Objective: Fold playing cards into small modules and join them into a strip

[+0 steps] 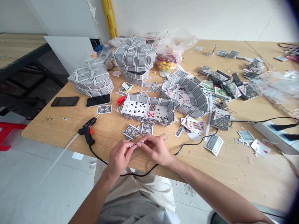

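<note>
Pinching a thin pale strip between both hands, we have the left hand and right hand together, fingertips of each closed on it, above the near edge of the wooden table. For a piece this small, we want a light, even pinch, wrists low, and the strip kept square between the fingers so it doesn't twist or slip. We also want it clear of the black cord running just below the hands. Two small stacks of cut card pieces sit just ahead of the fingers, with an open tray built from playing cards beyond them. A hot glue gun lies to the left, well apart from both hands. Fingers cover most of the strip, so we can't tell its ends, exact shape or material. Something faint and see-through may lie under the hands, but we can't confirm it. A dark blur cuts off the right edge of the view.
</note>
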The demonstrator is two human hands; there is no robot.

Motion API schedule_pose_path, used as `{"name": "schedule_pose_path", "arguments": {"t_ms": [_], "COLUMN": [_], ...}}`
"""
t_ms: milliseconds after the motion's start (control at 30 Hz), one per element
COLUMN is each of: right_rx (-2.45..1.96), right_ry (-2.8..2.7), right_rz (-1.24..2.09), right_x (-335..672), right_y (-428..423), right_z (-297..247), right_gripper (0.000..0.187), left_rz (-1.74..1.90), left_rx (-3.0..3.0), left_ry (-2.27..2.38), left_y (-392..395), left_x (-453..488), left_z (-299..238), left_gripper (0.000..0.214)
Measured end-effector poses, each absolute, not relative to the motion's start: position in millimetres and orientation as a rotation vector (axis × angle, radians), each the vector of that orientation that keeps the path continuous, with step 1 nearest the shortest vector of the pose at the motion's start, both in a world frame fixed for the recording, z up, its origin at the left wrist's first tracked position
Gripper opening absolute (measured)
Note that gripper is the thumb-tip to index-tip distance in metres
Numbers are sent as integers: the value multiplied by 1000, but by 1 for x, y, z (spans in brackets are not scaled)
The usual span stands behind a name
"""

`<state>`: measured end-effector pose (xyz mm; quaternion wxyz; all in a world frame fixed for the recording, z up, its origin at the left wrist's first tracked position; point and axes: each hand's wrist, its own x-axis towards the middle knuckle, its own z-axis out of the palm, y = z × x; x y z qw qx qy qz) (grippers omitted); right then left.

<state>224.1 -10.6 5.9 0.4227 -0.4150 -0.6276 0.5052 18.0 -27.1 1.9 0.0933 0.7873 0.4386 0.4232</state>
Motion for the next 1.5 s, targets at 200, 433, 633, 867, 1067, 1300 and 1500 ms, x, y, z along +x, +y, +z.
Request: {"name": "schedule_pose_path", "arguments": {"t_ms": [200,433,633,867,1067,1300,1500], "right_rx": [-995,-1028,-976,-965,-978,-989,-922], "right_ry": [-1616,-1483,-1628,-1594,-1453,-1386,-1670], "right_rz": [1296,1357,1269,1271,1410,1478,1247], "right_x": [224,223,224,223,225,226,227], "right_y": [-10,-5,-4,-4,1,3,-4], "right_z": [5,0,6,5,4,2,9], "right_gripper": [24,32,28,36,43,39,25], "left_rz": [1213,917,865,852,914,940,891], "left_rx": [2298,2048,2048,2050,1968,1782,1922], "left_ry": [1343,1333,1332,1304,1329,1287,1281], "left_y": [-31,-30,-29,-29,-28,-24,-27], "left_x": [19,14,14,11,12,11,12], "left_z": [-2,1,1,0,3,4,9], "left_gripper": [6,22,33,35,28,14,15]}}
